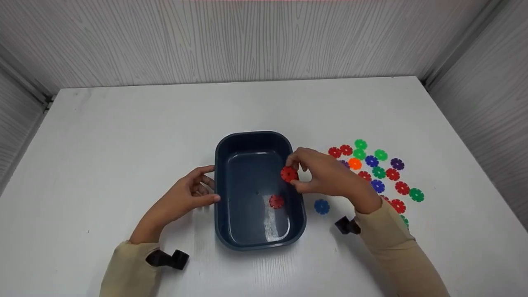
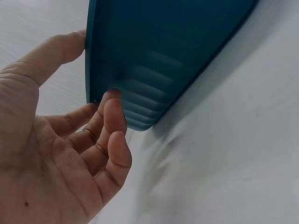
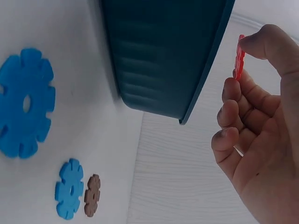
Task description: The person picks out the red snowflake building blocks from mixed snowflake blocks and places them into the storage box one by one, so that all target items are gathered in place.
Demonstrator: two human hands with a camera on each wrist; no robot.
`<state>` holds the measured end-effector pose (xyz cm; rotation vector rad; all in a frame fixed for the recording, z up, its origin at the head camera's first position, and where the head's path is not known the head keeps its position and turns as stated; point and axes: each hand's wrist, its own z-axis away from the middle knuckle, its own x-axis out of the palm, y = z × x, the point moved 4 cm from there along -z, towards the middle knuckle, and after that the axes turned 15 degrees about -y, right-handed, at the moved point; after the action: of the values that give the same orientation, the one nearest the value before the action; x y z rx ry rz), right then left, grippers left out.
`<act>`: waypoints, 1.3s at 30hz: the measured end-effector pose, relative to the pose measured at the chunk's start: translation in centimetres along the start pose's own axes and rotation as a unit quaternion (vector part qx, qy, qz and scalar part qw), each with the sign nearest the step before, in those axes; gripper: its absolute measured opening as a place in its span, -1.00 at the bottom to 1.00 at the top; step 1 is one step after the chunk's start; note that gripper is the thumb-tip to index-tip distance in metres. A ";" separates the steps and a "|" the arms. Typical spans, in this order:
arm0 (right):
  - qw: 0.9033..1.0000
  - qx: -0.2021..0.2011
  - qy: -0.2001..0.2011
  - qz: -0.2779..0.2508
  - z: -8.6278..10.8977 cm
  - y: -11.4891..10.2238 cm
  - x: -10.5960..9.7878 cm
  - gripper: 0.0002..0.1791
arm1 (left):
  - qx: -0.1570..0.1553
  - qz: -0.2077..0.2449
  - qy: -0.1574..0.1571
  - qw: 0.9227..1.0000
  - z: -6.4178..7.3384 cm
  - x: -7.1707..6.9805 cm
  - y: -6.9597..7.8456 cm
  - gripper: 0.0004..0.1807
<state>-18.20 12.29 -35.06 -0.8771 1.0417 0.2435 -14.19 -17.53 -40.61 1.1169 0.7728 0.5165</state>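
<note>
A dark blue rectangular plastic basin (image 1: 243,177) sits on the white table. One red notched interlocking disc (image 1: 276,201) lies on its floor. My right hand (image 1: 326,173) pinches another red interlocking disc (image 1: 289,174) between thumb and index finger, above the basin's right rim. In the right wrist view, that disc (image 3: 239,58) appears edge-on, apart from the basin wall (image 3: 159,56). On the opposite side, my left hand (image 2: 65,149) rests against the basin's left edge (image 2: 91,56), thumb at the rim, other fingers loosely bent by the outer wall.
Several loose discs, red, green, purple and one orange (image 1: 354,163), lie spread on the table (image 1: 123,144) to the right, partly hidden by the right arm. A blue disc (image 1: 321,206) lies just right of the basin. Grey wood-grain panels (image 1: 247,41) border the table.
</note>
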 end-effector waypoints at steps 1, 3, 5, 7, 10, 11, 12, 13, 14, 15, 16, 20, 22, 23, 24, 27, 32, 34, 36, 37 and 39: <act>1.000 -0.003 -0.002 -0.002 -0.2 -0.2 0.1 -0.60 | 0.000 0.001 0.000 1.000 0.0 0.0 0.0 -0.20; 1.000 -0.010 -0.006 0.002 -0.5 -0.6 0.4 -0.60 | -0.004 0.002 0.000 1.000 0.0 0.0 0.1 -0.19; 1.000 -0.013 -0.009 0.002 -0.9 -1.0 0.6 -0.60 | -0.008 0.004 0.003 1.000 0.0 0.0 0.1 -0.19; 1.000 -0.015 -0.011 0.007 -1.3 -1.4 0.8 -0.59 | -0.014 0.004 0.005 1.000 0.1 0.0 0.1 -0.19; 1.000 -0.015 -0.011 0.016 -2.0 -1.8 1.0 -0.59 | -0.014 0.004 0.006 1.000 0.1 0.0 0.1 -0.19; 1.000 -0.014 -0.010 0.021 -2.2 -1.9 1.1 -0.59 | -0.013 0.004 0.005 1.000 0.0 0.0 0.1 -0.19; 1.000 -0.015 -0.008 0.026 -2.5 -2.0 1.1 -0.59 | -0.012 0.003 0.004 1.000 0.0 0.0 0.1 -0.19; 0.999 -0.017 -0.006 0.032 -2.7 -2.0 1.2 -0.59 | -0.009 0.004 0.003 1.000 0.0 0.0 0.2 -0.19; 0.999 -0.020 -0.003 0.036 -3.0 -2.0 1.2 -0.60 | -0.007 0.004 0.002 1.000 -0.1 0.0 0.2 -0.20; 0.999 -0.022 -0.001 0.041 -3.2 -2.1 1.2 -0.60 | -0.004 0.004 0.002 1.000 -0.1 0.0 0.2 -0.20; 0.999 -0.025 0.001 0.045 -3.5 -2.1 1.2 -0.60 | -0.003 0.004 0.002 1.000 -0.1 0.0 0.2 -0.20; 0.999 -0.032 0.007 0.043 -4.0 -2.1 1.2 -0.56 | -0.001 0.007 0.001 1.000 -0.1 0.0 0.3 -0.21; 0.999 -0.034 0.011 0.039 -4.1 -1.9 1.1 -0.54 | -0.001 0.009 -0.001 1.000 -0.2 0.0 0.3 -0.21; 0.999 -0.035 0.014 0.035 -4.0 -1.8 1.0 -0.54 | -0.001 0.010 -0.002 1.000 -0.2 0.0 0.3 -0.21; 0.999 -0.036 0.019 0.032 -3.9 -1.6 0.9 -0.55 | -0.002 0.011 -0.002 1.000 -0.3 -0.1 0.3 -0.20; 0.998 -0.042 0.035 0.026 -3.5 -1.1 0.6 -0.57 | -0.004 0.010 -0.003 1.000 -0.3 -0.1 0.3 -0.20; 0.998 -0.034 0.053 -0.017 -2.5 0.5 0.0 -0.58 | -0.004 0.010 -0.002 1.000 -0.2 0.0 0.2 -0.19; 0.997 -0.022 0.054 -0.043 -2.1 1.4 -0.2 -0.57 | -0.003 0.012 -0.001 1.000 -0.1 0.1 0.2 -0.19; 0.996 -0.003 0.054 -0.066 -1.5 2.5 -0.5 -0.55 | -0.002 0.011 0.001 1.000 0.0 0.1 0.1 -0.20; 0.996 0.010 0.055 -0.073 -1.2 3.1 -0.7 -0.53 | -0.001 0.011 0.002 1.000 0.0 0.1 0.1 -0.20; 0.994 0.034 0.057 -0.081 -0.7 4.4 -1.1 -0.51 | 0.001 0.010 0.002 1.000 0.0 0.1 0.1 -0.20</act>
<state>-21.70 14.92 -36.56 -0.9160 1.0725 0.0209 -14.10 -17.41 -40.58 1.1267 0.7671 0.5346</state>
